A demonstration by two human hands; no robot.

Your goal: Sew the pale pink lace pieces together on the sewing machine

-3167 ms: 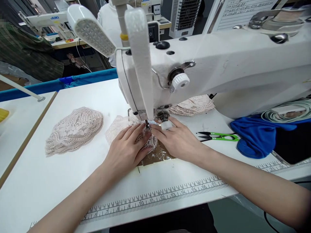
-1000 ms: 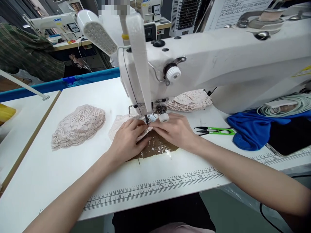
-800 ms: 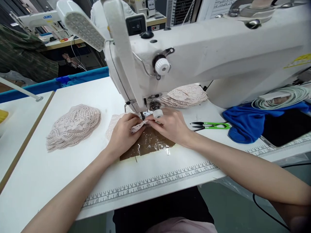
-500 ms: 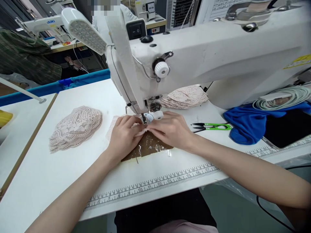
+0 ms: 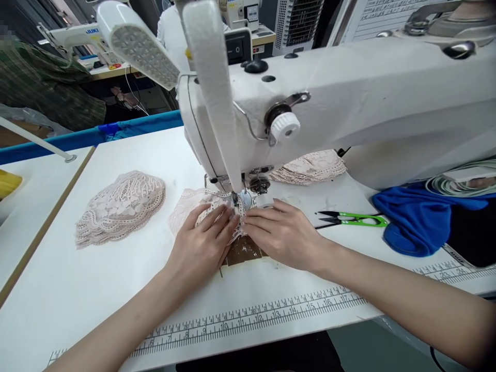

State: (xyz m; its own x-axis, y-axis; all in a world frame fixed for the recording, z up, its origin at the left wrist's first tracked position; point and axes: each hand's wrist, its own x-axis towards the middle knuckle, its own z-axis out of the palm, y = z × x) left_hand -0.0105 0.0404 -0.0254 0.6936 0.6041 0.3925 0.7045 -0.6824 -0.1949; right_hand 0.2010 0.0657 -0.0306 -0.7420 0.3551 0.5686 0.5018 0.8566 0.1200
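My left hand [image 5: 203, 245] is lying over a pale pink, scalloped lace piece [image 5: 186, 205], fingers pressing down; grip is staying open, not pinching. My right hand [image 5: 284, 233] is touching the same lace with its fingertips, right of the needle; thumb is hiding, so I can't tell if this grip is closing on it. Lace piece is sitting mid-frame, passing under the needle area of a big white sewing machine [image 5: 329, 98], partly covering a shiny brown patch [image 5: 244, 251] on the white desk [image 5: 186, 315].

Left of frame: a stack of matching lace pieces [image 5: 122, 206] is lying apart from my hands. A second lace stack [image 5: 310, 168] is resting behind the needle area. Right of frame: green-handled black-bladed snips [image 5: 358, 219] are lying near a crumpled royal-blue cloth [image 5: 416, 222]; a black phone [image 5: 470, 232] is sitting beside the cloth, and a pale green coil [image 5: 461, 181] is resting above. Printed ruler markings [image 5: 259, 320] are running along the front edge. Upper left: a person in dark plaid [image 5: 46, 85] is showing.
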